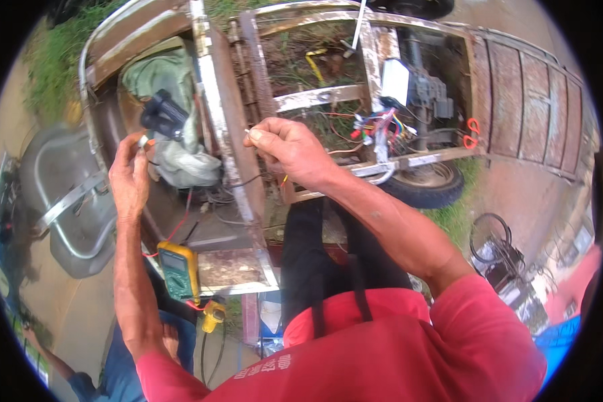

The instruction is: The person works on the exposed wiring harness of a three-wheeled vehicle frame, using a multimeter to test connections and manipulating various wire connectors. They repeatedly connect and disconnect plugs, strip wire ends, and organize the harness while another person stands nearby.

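My left hand [130, 177] is at the left, over an open metal compartment [229, 120]. Its thumb and fingers pinch a small white and orange connector [145, 141]. To the right of the compartment's wall, my right hand [287, 149] is closed, a small pale tip [247, 131] poking out between thumb and forefinger; its kind is too small to tell. Below my left hand, a yellow and green multimeter [177, 271] leans at the compartment's near edge, with a red lead [183, 218] running up from it. Grey-green cloth [184, 164] and a dark cylindrical object [164, 114] lie inside the compartment.
A rusty vehicle frame [320, 98] carries a white box [394, 82], a bundle of coloured wires [385, 126] and a motor axle [429, 94] above a wheel [425, 182]. A yellow device [213, 316] hangs below the multimeter. Another person's blue-clad leg [144, 358] is at lower left.
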A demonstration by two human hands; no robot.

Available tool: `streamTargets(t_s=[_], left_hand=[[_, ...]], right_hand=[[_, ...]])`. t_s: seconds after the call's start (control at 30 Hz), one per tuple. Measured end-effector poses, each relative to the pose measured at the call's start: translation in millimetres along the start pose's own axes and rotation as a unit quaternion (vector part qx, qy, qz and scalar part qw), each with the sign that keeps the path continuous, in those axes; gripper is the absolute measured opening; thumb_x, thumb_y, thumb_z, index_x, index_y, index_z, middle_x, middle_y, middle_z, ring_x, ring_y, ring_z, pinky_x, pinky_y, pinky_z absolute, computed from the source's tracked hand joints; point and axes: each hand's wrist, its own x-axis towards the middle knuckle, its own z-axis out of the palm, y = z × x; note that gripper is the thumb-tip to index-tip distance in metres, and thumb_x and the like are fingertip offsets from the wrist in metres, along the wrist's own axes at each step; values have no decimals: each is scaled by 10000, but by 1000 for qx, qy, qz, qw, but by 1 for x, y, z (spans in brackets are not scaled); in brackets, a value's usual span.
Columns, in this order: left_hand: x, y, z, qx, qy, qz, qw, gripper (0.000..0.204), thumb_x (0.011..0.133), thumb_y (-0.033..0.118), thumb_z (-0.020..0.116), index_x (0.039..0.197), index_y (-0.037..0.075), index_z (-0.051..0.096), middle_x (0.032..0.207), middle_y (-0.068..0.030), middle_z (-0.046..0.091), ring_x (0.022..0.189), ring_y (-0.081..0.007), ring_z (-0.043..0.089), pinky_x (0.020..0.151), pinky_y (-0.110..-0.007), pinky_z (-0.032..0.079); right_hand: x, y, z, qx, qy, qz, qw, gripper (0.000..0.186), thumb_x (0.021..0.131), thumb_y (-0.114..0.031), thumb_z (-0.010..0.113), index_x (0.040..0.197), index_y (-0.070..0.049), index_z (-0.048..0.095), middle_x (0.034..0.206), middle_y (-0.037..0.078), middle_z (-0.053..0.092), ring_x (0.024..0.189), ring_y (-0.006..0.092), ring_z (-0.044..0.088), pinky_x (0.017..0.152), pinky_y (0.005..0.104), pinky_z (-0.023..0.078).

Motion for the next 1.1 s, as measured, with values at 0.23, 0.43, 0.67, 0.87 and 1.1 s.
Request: streamTargets(t_s=[0.23, 0.43, 0.67, 0.87, 1.1], left_hand=[[-8, 5, -1, 82, -43, -26, 995, 443, 991, 165, 621, 1421, 58, 588, 1304, -126, 662, 1208, -234, 621, 1056, -378, 471], [-42, 104, 12, 23, 36, 19, 999, 359, 1030, 177, 625, 1359, 36, 645, 1216, -87, 700, 1172, -174, 622, 1056, -331, 459], [-112, 210, 163, -32, -209, 34, 977, 263, 987, 96, 646, 1229, 20, 714, 1151, -79, 733, 1073, -166, 674, 953, -318, 529], [-122, 217, 357, -27, -346, -70, 935, 342, 957, 227, 682, 1226, 19, 719, 1051, -81, 751, 957, -164, 678, 877, -307, 518], [-129, 179, 515, 54, -211, -108, 970, 415, 907, 294, 732, 1167, -28, 708, 977, -116, 748, 867, -153, 679, 812, -316, 531]], right_hand=[[-64, 36, -80, 154, 62, 47, 985, 304, 1057, -208, 551, 1275, -12, 630, 878, 0, 597, 745, 85, 530, 686, 239, 446], [-134, 85, -149, 278, 144, 28, 949, 330, 1063, -201, 567, 1339, -22, 594, 1063, 87, 697, 989, 201, 690, 862, 341, 546], [-204, 126, -210, 341, 220, 21, 914, 334, 1059, -183, 568, 1350, -21, 586, 1190, 131, 705, 1078, 226, 688, 946, 369, 546], [-244, 150, -248, 316, 242, 33, 917, 342, 1063, -178, 559, 1352, 4, 579, 1153, 120, 705, 1004, 193, 688, 881, 334, 552], [-262, 194, -284, 292, 238, 29, 926, 325, 1055, -201, 580, 1292, 17, 623, 1044, 95, 724, 898, 152, 691, 796, 278, 538]])
